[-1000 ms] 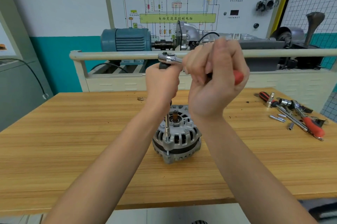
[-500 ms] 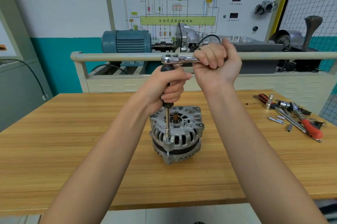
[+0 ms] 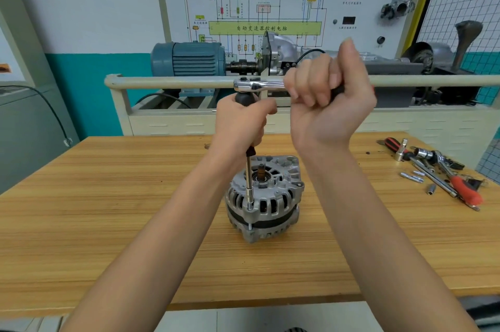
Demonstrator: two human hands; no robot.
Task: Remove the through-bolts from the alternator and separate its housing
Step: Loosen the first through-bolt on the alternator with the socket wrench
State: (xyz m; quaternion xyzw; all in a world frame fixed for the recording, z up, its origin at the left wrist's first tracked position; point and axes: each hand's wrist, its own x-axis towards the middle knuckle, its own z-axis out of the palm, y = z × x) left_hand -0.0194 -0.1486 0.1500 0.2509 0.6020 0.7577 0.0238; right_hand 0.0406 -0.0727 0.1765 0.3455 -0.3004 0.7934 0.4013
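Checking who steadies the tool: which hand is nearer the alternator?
Left. The left hand grips the extension's black handle right above the alternator; the right hand holds the ratchet handle higher, off to the right.

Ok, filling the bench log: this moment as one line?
step: through-bolt removal | left hand: grips extension | right hand: grips ratchet | alternator: housing unseparated

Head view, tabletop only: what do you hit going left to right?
Alternator with the extension seated on its near-left bolt → red-and-black screwdriver handle → loose sockets → red-handled ratchet at the right edge of the table.
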